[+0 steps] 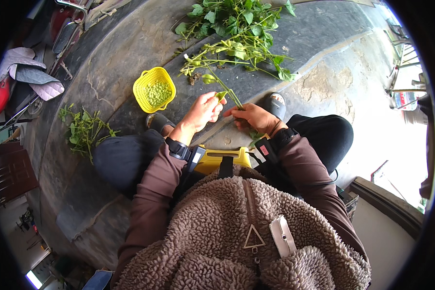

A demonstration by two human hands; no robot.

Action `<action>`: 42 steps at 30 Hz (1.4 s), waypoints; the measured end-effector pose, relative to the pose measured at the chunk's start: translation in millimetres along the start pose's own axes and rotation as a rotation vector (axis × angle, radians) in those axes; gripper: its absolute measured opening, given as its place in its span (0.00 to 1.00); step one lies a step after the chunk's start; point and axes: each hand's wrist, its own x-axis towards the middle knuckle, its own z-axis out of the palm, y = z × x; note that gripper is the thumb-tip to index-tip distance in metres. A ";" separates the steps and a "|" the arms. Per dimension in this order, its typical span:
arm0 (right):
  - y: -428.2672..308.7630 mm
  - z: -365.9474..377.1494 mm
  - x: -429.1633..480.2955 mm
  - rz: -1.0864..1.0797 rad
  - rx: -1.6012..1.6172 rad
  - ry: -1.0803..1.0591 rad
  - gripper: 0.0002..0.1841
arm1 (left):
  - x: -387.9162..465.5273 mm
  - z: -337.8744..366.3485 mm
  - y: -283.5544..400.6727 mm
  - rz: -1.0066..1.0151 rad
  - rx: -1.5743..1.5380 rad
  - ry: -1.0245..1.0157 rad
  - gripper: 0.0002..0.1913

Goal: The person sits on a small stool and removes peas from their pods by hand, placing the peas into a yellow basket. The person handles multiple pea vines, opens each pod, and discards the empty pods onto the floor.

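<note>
My right hand [255,117] grips the green stems of a bean plant [233,97], which point up and to the left. A plump green pod [209,78] hangs on this plant beyond my fingers. My left hand [204,110] pinches another green bean pod [221,95] beside those stems. To the left of my hands stands a yellow plastic basket [136,88], with shelled green beans [157,94] in its bottom. Past my hands lies a large heap of leafy bean plants [235,21], with pod-laden stems [228,50] at its near side.
A smaller pile of picked-over stems [85,130] lies left of my knee. Something yellow with a handle slot [223,157] sits between my legs. A motorcycle [63,36] stands at the upper left. The concrete floor [119,43] is cracked and stained.
</note>
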 end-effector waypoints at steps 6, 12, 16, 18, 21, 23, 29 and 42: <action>-14.9 5.0 -0.1 -0.134 0.434 0.055 0.06 | -2.5 -0.3 4.4 -0.031 -0.157 0.025 0.12; -25.0 2.1 1.5 -0.263 0.587 0.030 0.04 | 8.4 -43.0 -13.5 -0.046 -0.378 0.384 0.10; -33.9 7.4 -0.4 -0.300 0.524 0.085 0.03 | 21.1 -128.0 5.7 0.041 -0.449 0.715 0.03; -33.8 12.4 1.7 -0.274 0.373 0.177 0.03 | 23.4 -175.6 18.3 0.052 -0.359 0.974 0.04; -22.9 20.3 8.4 -0.246 0.298 0.274 0.03 | 14.6 -240.5 12.2 0.122 -0.232 1.053 0.07; -12.4 24.1 15.9 -0.243 0.192 0.256 0.03 | 13.9 -277.1 -4.2 0.078 0.036 1.076 0.14; 10.5 21.9 36.3 -0.152 -0.236 0.239 0.06 | 40.7 -287.6 -40.1 0.033 -0.009 0.865 0.22; 45.3 -36.7 42.1 0.001 -1.234 0.074 0.42 | 132.8 -127.1 9.2 -0.109 -0.802 0.288 0.16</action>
